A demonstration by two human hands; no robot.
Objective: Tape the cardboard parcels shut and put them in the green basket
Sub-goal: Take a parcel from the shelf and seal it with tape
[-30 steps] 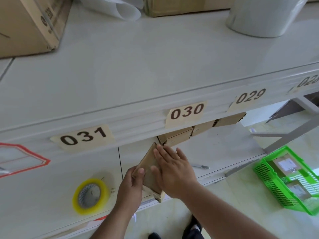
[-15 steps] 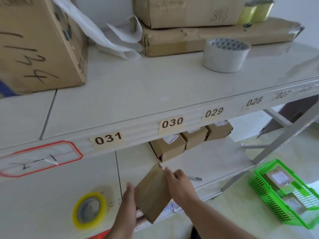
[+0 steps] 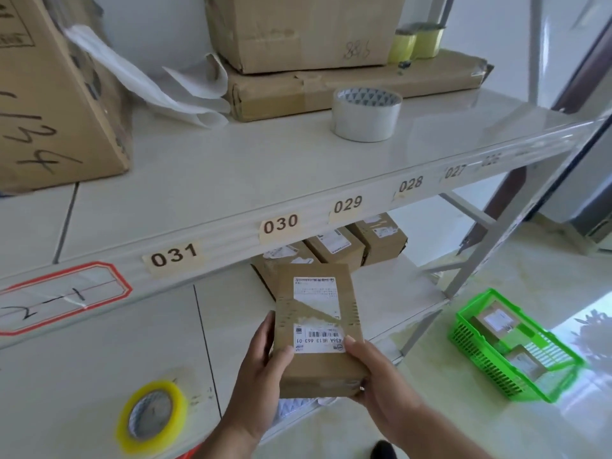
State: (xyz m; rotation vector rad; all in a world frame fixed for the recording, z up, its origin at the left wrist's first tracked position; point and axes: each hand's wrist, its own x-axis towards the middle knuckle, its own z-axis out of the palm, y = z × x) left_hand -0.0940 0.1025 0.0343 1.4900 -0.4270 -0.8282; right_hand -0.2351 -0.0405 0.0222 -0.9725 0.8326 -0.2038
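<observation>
The parcel point(image 3: 317, 329) is held label-up, left hand point(image 3: 261, 366) and right hand point(image 3: 374, 376) gripping its near corners, thumbs on top.

Bare floor point(image 3: 430, 409) toward green basket point(image 3: 563, 397); shelf leg point(image 3: 430, 329) between

We are seeing the upper shelf point(image 3: 265, 173) carrying cardboard boxes point(image 3: 49, 104) and a grey tape roll point(image 3: 366, 115). The lower shelf point(image 3: 82, 376) is holding a yellow tape roll point(image 3: 150, 417) and three small parcels point(image 3: 334, 248). The green basket point(image 3: 511, 346) is standing on the floor point(image 3: 463, 419).
</observation>
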